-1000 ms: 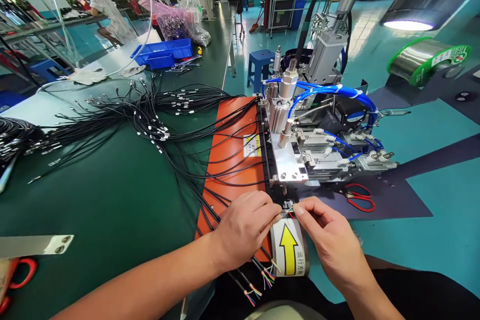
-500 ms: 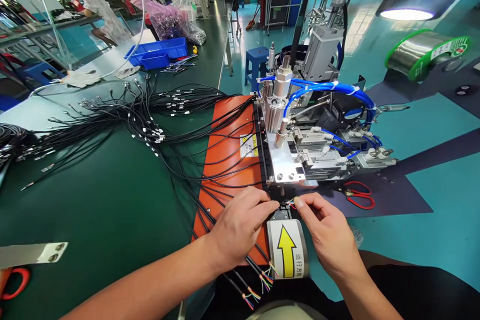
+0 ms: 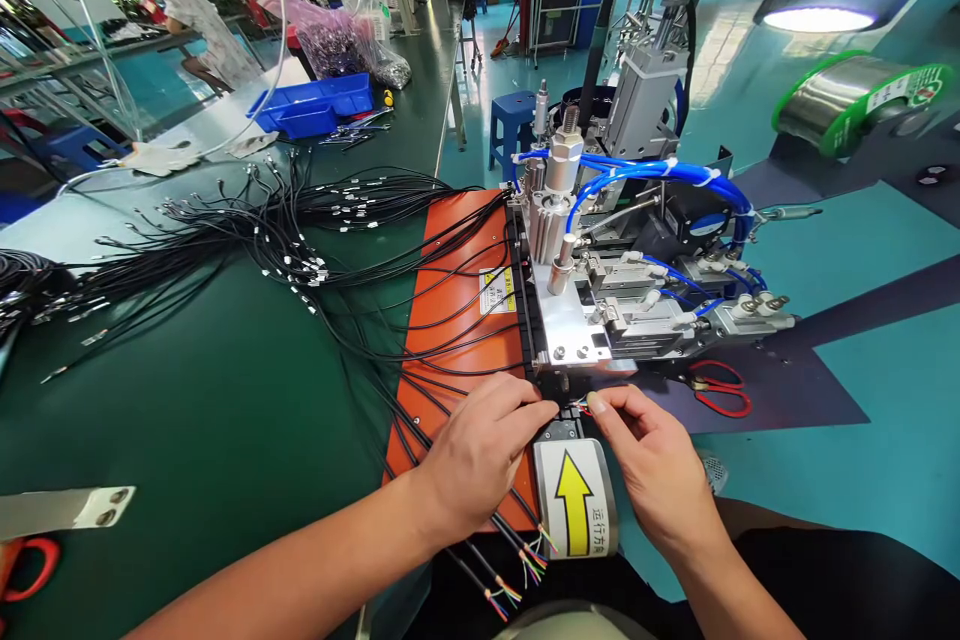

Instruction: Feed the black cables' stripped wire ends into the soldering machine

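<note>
Both hands have edged forward since a second ago, carrying the wires [image 3: 580, 407] past the far edge of the arrow label [image 3: 574, 510] and closer to the machine [image 3: 559, 315]. From where I watch, my left hand [image 3: 480, 450] is pinched on the end of a black cable [image 3: 565, 407], which it mostly hides. My right hand [image 3: 656, 455] nips the fine coloured wires between thumb and forefinger, just in front of the machine. Below my left wrist, stripped cable ends [image 3: 531, 558] fan out past the near edge of the orange panel [image 3: 457, 265]. Red-handled scissors [image 3: 701, 385] lie beyond my right hand, and bundled cables [image 3: 247, 220] spread over the green counter [image 3: 187, 430].
</note>
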A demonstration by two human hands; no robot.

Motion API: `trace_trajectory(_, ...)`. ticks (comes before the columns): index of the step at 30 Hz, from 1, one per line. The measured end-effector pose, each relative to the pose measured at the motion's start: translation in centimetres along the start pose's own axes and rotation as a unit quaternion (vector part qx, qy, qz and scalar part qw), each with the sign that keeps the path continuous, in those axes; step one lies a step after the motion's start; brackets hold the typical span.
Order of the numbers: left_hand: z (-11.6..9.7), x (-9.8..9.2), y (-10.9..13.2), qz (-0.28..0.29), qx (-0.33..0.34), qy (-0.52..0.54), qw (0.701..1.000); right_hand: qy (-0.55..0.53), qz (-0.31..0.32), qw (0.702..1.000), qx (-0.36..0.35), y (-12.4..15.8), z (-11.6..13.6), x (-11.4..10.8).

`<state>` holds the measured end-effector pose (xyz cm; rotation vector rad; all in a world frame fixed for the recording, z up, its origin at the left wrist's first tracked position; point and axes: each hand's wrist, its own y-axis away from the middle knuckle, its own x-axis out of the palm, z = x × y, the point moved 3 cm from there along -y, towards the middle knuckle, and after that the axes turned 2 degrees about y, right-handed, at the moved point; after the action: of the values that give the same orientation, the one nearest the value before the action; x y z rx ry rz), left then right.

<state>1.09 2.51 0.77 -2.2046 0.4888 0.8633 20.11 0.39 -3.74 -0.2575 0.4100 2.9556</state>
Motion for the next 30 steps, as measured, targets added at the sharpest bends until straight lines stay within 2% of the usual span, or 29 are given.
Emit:
trace_trajectory(13,-0.18,-0.08,-0.02,0.002,-0.004,-0.013,1.000,0.009,-0.003,1.000,0.001,0.03,0.34,0.04)
trace_trajectory(30,-0.12,0.21,-0.04,0.020,-0.004,-0.011,1.000,0.054,-0.010,0.998,-0.016,0.08,-0.41,0.05)
